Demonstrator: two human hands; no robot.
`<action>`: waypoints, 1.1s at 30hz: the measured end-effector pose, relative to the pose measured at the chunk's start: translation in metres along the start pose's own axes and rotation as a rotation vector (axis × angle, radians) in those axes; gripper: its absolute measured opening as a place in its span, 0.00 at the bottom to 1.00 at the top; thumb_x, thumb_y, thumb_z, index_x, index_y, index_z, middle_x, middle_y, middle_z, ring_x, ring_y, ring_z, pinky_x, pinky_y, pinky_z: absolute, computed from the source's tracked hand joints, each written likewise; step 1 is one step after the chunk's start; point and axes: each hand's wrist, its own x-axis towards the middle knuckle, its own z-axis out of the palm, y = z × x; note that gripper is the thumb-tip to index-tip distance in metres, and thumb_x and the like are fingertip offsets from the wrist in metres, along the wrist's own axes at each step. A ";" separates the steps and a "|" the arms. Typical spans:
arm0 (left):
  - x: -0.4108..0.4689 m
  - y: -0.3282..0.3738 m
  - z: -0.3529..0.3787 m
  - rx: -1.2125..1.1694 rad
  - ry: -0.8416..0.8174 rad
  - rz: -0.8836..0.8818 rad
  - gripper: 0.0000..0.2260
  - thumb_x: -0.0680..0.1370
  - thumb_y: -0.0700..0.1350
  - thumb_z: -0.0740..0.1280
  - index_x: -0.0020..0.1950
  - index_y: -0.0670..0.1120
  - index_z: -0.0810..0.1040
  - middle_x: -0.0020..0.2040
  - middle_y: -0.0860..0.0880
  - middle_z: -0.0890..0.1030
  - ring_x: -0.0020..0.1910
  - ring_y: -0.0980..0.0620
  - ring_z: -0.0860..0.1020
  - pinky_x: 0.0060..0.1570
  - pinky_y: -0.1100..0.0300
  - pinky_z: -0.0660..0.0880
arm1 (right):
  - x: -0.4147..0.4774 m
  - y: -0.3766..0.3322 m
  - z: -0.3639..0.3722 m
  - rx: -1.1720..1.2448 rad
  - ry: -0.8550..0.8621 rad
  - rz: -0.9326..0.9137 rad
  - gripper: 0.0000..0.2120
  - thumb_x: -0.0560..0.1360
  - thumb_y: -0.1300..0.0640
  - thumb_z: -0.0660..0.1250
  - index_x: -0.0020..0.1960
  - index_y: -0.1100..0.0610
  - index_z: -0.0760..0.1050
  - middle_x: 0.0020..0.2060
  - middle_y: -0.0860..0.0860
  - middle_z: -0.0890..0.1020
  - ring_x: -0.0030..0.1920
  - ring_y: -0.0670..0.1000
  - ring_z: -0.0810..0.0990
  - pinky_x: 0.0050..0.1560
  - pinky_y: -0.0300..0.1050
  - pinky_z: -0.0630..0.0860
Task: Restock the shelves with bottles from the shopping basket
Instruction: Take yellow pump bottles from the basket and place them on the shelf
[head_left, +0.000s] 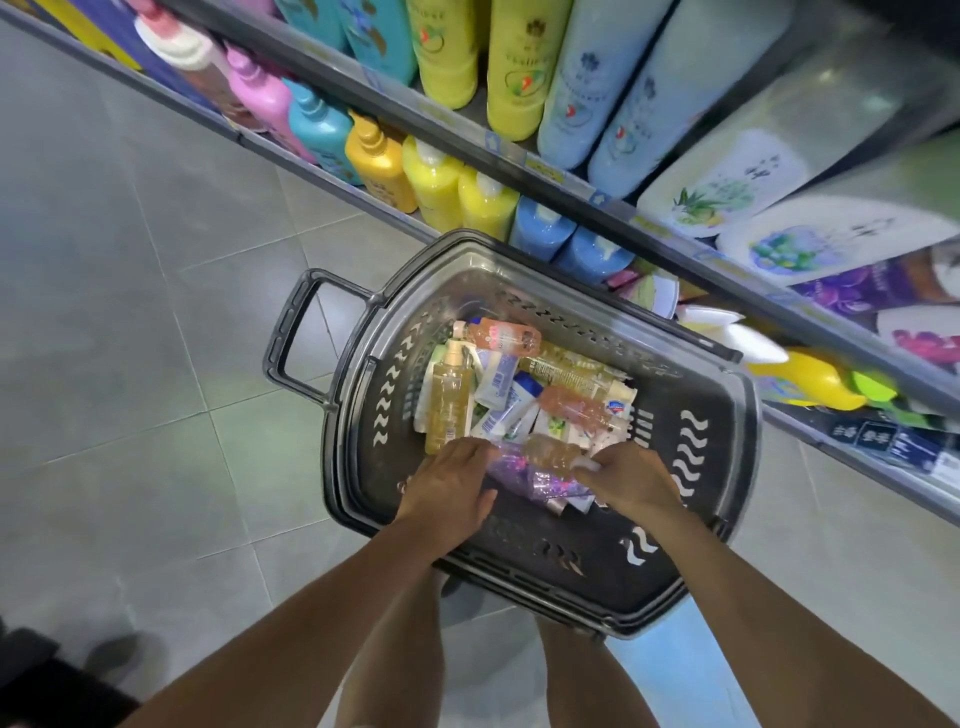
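A dark grey shopping basket (691, 525) stands on the floor below me, holding several small bottles and tubes. Both of my hands are inside it. My left hand (447, 491) curls its fingers over the left edge of a shiny purple packet (524, 475). My right hand (628, 483) grips the white-capped end of a small peach-coloured bottle (550, 451) lying on that packet. A tall amber pump bottle (448, 397) lies at the basket's left, and another peach bottle (501, 336) lies at its far side. The shelves (467, 143) run diagonally beyond the basket.
Large pump bottles fill the shelves: pink (260, 96), teal (322, 127), yellow (441, 187) and blue (543, 228) on the lower level, big yellow and pale blue ones above. Yellow and green items (821, 379) sit on the right. Grey floor tiles (130, 312) spread to the left. The basket's handle (296, 332) sticks out left.
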 end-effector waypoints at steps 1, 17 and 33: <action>0.001 0.004 -0.004 -0.002 -0.012 0.009 0.24 0.81 0.53 0.67 0.75 0.52 0.66 0.73 0.52 0.69 0.74 0.51 0.67 0.72 0.53 0.68 | -0.005 -0.001 -0.005 -0.005 -0.026 -0.035 0.22 0.74 0.39 0.68 0.26 0.49 0.73 0.24 0.49 0.80 0.33 0.49 0.82 0.38 0.43 0.73; 0.017 0.009 -0.006 -0.368 -0.121 -0.169 0.23 0.76 0.55 0.75 0.68 0.59 0.69 0.59 0.55 0.80 0.56 0.54 0.79 0.56 0.53 0.79 | 0.012 -0.006 -0.021 0.620 -0.294 0.008 0.19 0.81 0.41 0.65 0.56 0.56 0.83 0.48 0.53 0.88 0.42 0.51 0.86 0.44 0.44 0.81; 0.038 -0.030 0.013 -0.686 -0.059 -0.465 0.22 0.78 0.50 0.74 0.63 0.61 0.64 0.47 0.63 0.78 0.45 0.69 0.75 0.38 0.75 0.67 | 0.128 0.059 0.031 -0.141 0.149 0.137 0.22 0.77 0.52 0.69 0.70 0.50 0.73 0.62 0.57 0.81 0.59 0.61 0.82 0.53 0.50 0.79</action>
